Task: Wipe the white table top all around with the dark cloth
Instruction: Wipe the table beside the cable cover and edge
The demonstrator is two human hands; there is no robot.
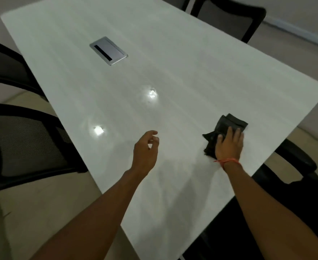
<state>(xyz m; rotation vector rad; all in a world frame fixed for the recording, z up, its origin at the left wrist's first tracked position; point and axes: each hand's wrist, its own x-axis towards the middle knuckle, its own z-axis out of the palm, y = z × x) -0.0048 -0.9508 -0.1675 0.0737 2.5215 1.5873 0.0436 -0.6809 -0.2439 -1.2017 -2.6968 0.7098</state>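
The white table top [173,62] fills most of the view, glossy with two bright light reflections. A dark folded cloth [223,126] lies near the table's right edge. My right hand [229,145] presses flat on the cloth with straight fingers; an orange thread circles its wrist. My left hand [146,151] hovers over the bare table to the left of the cloth, fingers loosely curled and holding nothing.
A silver cable hatch [108,50] is set flush into the table's far half. Black mesh chairs stand at the left [23,143], the far side [229,17] and the right [295,160]. Beige floor surrounds the table.
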